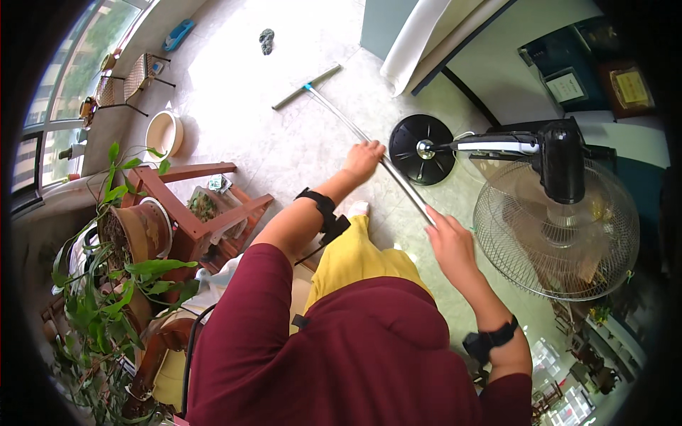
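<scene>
A long-handled floor squeegee slants across the view, its thin silvery pole running from its flat grey bar head on the floor back toward my right side. A blue joint links pole and head. My left hand is wrapped round the pole about midway. Lower down the view, my right hand closes round the pole near its near end, which the hand hides. Just right of my left hand stands the round black base of a fan.
The caged fan head rises close to my right forearm. At left are a reddish wooden stand, a potted plant and a cream basin. Farther off lie a dark crumpled cloth and a blue slipper. White fabric hangs at the back.
</scene>
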Motion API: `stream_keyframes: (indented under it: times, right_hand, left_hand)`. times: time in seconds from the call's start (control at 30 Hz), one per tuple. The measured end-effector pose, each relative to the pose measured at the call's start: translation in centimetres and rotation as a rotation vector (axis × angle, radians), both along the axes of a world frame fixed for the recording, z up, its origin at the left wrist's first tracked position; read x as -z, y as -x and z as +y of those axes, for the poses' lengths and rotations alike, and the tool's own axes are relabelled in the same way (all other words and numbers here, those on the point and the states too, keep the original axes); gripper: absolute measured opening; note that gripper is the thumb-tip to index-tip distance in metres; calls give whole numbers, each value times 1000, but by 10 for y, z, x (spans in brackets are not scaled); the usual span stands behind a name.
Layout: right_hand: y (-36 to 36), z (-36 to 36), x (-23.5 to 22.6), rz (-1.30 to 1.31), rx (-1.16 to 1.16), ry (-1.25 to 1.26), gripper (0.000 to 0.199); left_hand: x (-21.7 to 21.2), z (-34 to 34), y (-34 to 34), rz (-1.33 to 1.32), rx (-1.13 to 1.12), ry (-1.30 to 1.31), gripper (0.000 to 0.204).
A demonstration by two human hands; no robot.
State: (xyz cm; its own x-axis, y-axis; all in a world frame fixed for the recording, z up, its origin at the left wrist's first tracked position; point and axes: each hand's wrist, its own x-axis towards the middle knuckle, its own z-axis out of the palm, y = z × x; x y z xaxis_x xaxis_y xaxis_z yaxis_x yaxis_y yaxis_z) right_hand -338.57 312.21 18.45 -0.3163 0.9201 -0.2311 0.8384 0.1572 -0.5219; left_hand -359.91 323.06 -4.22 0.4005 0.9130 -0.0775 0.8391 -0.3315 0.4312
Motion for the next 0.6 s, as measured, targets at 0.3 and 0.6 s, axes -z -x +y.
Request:
stream_keyframes:
  times: [0.3, 0.6]
  right_hand:
    - [105, 76, 67, -14, -101, -74, 29]
    - [25, 27, -13, 61, -15, -104, 26]
  left_hand:
    - [-5, 25, 76, -68, -445, 62, 48]
    - [-18, -5, 11, -242, -145, -210, 10]
